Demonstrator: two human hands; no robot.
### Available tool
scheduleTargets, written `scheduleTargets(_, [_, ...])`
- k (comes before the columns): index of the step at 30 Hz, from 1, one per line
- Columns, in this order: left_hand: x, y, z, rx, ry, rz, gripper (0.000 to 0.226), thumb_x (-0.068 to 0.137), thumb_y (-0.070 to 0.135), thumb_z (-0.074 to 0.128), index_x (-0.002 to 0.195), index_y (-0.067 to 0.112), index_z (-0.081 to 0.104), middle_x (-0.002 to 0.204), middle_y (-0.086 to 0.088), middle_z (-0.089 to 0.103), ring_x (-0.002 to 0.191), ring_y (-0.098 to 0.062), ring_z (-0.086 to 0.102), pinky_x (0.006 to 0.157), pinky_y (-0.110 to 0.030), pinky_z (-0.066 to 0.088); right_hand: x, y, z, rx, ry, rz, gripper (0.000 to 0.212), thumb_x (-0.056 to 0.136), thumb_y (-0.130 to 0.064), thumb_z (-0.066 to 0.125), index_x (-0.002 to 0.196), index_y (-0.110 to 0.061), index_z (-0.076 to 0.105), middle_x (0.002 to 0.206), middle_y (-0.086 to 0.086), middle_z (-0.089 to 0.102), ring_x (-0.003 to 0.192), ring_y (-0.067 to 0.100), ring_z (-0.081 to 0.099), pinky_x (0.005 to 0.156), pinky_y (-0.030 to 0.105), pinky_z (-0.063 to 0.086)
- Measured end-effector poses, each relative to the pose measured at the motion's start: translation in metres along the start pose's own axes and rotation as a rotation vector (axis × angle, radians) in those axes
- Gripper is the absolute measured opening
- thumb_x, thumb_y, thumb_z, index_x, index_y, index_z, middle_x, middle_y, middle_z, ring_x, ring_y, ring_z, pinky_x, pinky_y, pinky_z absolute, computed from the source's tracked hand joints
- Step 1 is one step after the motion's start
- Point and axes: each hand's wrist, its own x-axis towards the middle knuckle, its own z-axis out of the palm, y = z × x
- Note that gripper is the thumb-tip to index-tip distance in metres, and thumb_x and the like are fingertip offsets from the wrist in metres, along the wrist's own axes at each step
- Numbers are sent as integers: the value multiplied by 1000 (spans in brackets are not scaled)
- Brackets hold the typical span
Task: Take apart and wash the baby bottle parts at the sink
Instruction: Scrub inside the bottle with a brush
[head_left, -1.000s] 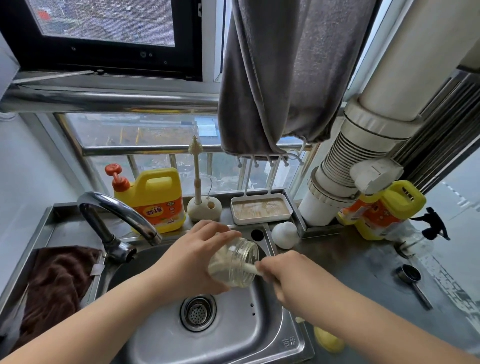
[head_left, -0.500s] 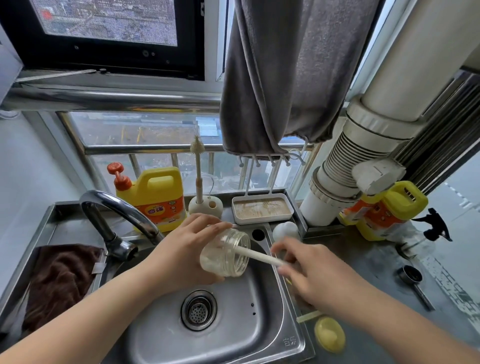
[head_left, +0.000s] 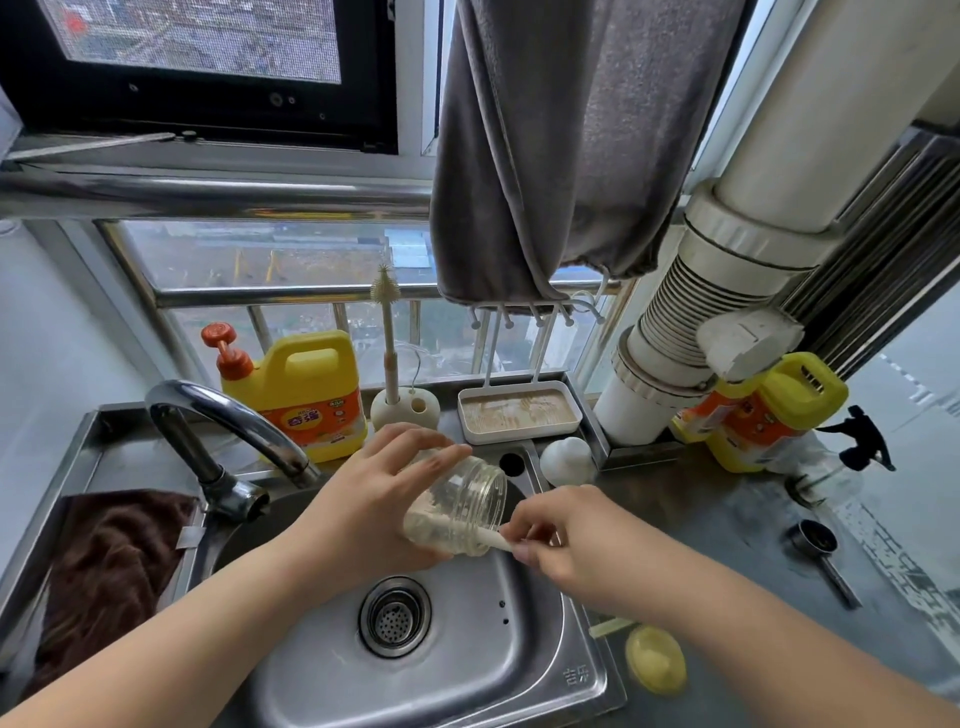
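- Bottle (head_left: 457, 506): clear, held above the sink (head_left: 519, 670) basin, tipped onto its side; long axis runs roughly left-right, threaded open mouth facing right toward the counter.
- Left hand (head_left: 374, 512): fingers and thumb wrapped round the bottle's base end.
- Right hand (head_left: 566, 540): fingertips pinch a thin pale brush handle (head_left: 496, 540) just outside the mouth; handle lies along the bottle's axis, its far end inside the bottle.
- Faucet (head_left: 228, 431) arches at left, spout near the left hand.
- Yellow cap (head_left: 655, 666) sits on the counter right of the basin.
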Motion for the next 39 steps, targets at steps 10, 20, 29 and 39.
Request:
scheduleTargets(10, [1, 0, -9, -124, 79, -188, 84, 61, 64, 70, 129, 16, 57, 122, 0, 58, 116, -14, 45, 93, -30, 41, -13, 8, -17, 618, -106, 157, 10, 98, -15, 50, 98, -15, 60, 68, 1, 58, 44, 8, 40, 39, 18, 30])
scheduleTargets(20, [6, 1, -8, -71, 14, -23, 87, 56, 54, 82, 131, 23, 49, 121, 1, 58, 114, -18, 48, 97, -34, 41, -14, -2, -6, 433, -115, -33, 13, 95, -17, 55, 97, -19, 67, 62, -7, 61, 51, 7, 45, 50, 16, 37])
scheduleTargets(29, [2, -4, -12, -170, -74, -148, 89, 55, 60, 76, 134, 27, 51, 124, 8, 54, 117, -7, 42, 97, -26, 37, -12, 9, -19, -305, 107, -237, 23, 96, -26, 49, 115, -28, 63, 94, -3, 66, 81, 10, 59, 69, 29, 46])
scheduleTargets(39, [3, 4, -10, -146, -60, -159, 88, 56, 59, 75, 133, 23, 52, 122, 4, 56, 115, -12, 44, 94, -31, 43, -9, -3, -3, 114, 69, -138, 16, 94, -22, 57, 103, -27, 68, 69, -9, 63, 58, 0, 54, 57, 11, 42])
